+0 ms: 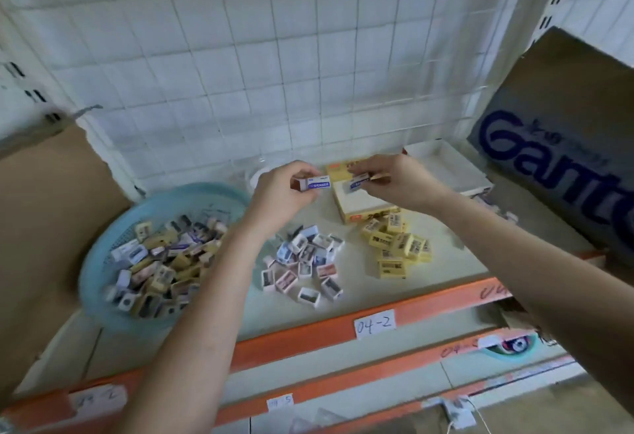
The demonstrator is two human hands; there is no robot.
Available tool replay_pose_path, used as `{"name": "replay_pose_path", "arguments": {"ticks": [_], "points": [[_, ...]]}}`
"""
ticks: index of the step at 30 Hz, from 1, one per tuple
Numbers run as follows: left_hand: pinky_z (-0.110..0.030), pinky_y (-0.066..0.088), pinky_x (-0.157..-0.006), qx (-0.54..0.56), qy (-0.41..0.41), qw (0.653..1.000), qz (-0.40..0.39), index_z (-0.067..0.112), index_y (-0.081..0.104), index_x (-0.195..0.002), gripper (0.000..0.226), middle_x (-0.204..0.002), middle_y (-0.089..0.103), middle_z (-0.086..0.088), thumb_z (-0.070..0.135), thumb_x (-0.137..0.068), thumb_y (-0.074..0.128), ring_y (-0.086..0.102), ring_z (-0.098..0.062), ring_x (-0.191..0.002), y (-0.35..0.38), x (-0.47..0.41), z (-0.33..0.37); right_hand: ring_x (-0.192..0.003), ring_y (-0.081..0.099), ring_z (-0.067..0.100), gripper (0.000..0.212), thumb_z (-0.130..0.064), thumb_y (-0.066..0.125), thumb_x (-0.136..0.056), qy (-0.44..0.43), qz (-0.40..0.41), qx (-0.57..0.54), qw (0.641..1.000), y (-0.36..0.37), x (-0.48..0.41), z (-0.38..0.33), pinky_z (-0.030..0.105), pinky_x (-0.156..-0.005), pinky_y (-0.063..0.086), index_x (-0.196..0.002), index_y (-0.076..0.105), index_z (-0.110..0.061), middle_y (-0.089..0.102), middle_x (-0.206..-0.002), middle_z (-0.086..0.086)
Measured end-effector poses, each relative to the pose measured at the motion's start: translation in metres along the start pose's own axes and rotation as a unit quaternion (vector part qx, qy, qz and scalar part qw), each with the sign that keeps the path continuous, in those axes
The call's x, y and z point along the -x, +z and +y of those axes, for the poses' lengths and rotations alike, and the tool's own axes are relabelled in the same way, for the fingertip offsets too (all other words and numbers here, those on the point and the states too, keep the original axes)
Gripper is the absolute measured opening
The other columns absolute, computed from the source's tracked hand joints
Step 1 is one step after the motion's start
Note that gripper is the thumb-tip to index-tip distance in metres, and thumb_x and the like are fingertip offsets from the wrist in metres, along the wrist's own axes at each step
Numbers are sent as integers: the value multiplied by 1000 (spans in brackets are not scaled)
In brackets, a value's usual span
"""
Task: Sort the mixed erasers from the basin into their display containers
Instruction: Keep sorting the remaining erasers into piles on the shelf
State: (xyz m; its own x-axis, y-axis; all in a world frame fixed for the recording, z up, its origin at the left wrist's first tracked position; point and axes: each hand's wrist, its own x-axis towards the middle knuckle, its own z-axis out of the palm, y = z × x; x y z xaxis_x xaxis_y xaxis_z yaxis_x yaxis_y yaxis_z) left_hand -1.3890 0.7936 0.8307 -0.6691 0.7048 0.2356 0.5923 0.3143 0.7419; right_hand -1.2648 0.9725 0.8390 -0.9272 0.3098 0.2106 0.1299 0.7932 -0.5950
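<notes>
- Shelf [360, 296] front, lower middle of the frame: an orange rail carries a handwritten label [374, 323] reading 04-2.
- Progress, as a judgement: the sort looks under way but far from done. Two separated heaps lie on the shelf, and little seems to be boxed yet.
- Centre of the frame: a pale pile [305, 262] of white, blue and pink erasers lies loose on the shelf.
- Right of centre: a yellow pile [398, 245] lies just in front of its box, not in it.
- Left: the light blue basin [113, 231] holds a full heap of mixed erasers [161, 262], so most of the sorting remains.
- Above the piles: the left hand [284, 190] pinches a blue-and-white eraser [318, 183] in the air between fingers and thumb.
- Beside it: the right hand [394, 179] pinches a second eraser [359, 182] of the same kind over the box.
- Under the right hand: the yellow display box [368, 214] shows a mostly bare pale floor. What else lies inside I cannot tell.
- Farther right: a white tray [446, 162] looks empty where it is visible.
- Far right: a large cardboard box [566, 131] with blue lettering leans by the tiled wall.
</notes>
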Motion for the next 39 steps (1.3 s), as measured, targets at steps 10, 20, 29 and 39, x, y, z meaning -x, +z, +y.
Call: {"name": "replay_pose_path", "arguments": {"ticks": [10,20,29,39], "points": [[-19,39,-69,-21,31,990,-136,20,69,-101,22,-94,67,4,13,-81,73,60,-11,-85,159,-44,80,-98,62,8,33,-6,61,-85,147,69,-17,987,-93,79,115,11,-82,43,-116,65,-15,66,-109,-5],[-19,35,-66,-84,79,976,-185,25,69,-106,25,-104,59,4,15,-83,70,53,-11,-83,229,-57,102,-107,58,8,41,-10,59,-87,162,16,36,986,-94,113,173,21,-90,48,-126,58,-23,62,-123,-4],[-17,43,-75,-78,62,985,-139,25,65,-114,31,-111,65,10,12,-86,64,59,-5,-86,199,-49,96,-113,53,8,35,-1,53,-90,118,75,32,990,-94,89,156,6,-86,34,-119,62,-19,58,-127,-3],[-33,52,-76,-101,2,995,-3,26,68,-108,31,-99,70,0,12,-81,64,63,-16,-78,60,-9,48,-102,58,15,33,-2,58,-84,-10,83,-45,996,-12,19,52,26,-93,44,-115,63,-13,64,-111,-3]]}}
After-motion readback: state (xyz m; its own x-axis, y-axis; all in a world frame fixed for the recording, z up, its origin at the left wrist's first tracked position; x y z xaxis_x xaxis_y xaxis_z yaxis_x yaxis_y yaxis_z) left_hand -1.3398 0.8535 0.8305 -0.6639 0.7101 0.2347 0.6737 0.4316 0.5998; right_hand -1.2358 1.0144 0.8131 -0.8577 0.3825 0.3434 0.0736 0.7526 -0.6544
